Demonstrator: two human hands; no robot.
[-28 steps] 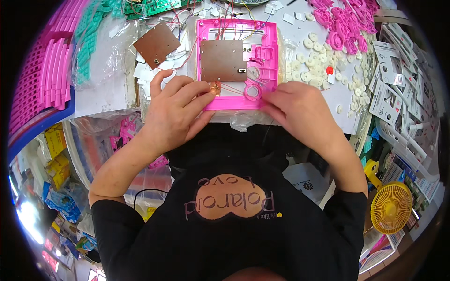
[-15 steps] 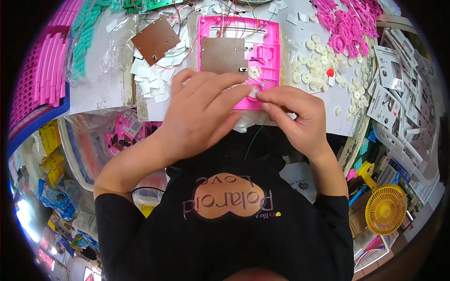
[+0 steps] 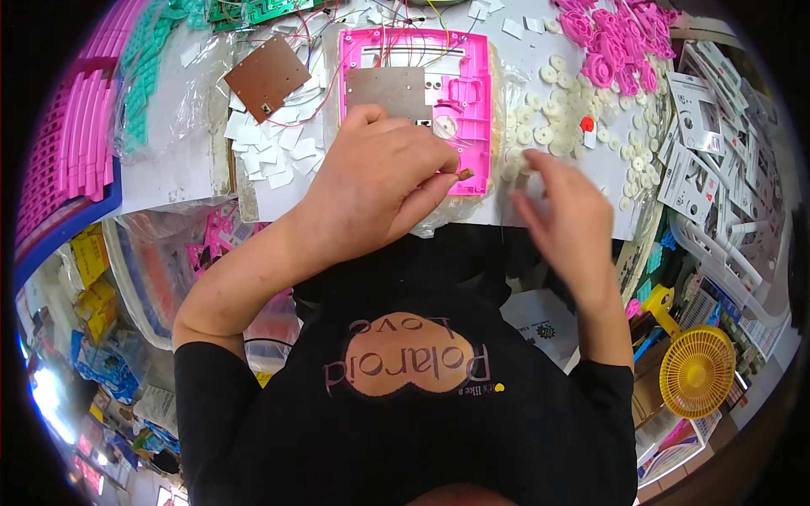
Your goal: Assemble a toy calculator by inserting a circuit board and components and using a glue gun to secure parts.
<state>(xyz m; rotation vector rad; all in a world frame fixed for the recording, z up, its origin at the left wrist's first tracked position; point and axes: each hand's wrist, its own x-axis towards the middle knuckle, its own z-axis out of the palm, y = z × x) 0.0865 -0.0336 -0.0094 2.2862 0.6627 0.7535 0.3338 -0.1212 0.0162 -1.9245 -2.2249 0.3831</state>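
A pink plastic housing [image 3: 478, 114] lies on the table in front of me, with a brown circuit board [image 3: 384, 88] and a clear-white round part [image 3: 445, 126] inside it. Over its near edge, my left hand [image 3: 380, 173] pinches a small brass-coloured piece [image 3: 465, 174] between thumb and forefinger; its exact kind is too small to tell. My right hand [image 3: 567, 211] is off the housing on the right, thumb and forefinger spread, slightly blurred, with nothing visible between them. Close to its fingertips lie several off-white plastic discs [image 3: 542, 135]. My left hand covers the housing's near left part.
Another brown board [image 3: 267, 78] rests on loose white squares [image 3: 280, 173], with thin wires around it. Pink plastic parts [image 3: 609, 46] are heaped at the back right. Printed cards [image 3: 696, 114] are stacked at the right, above a yellow fan [image 3: 697, 371]. A pink basket [image 3: 55, 135] stands at the left.
My right hand has let go at the housing's near edge and moved right, its fingers opening. My left hand has closed into a pinch on the small brass-coloured piece.
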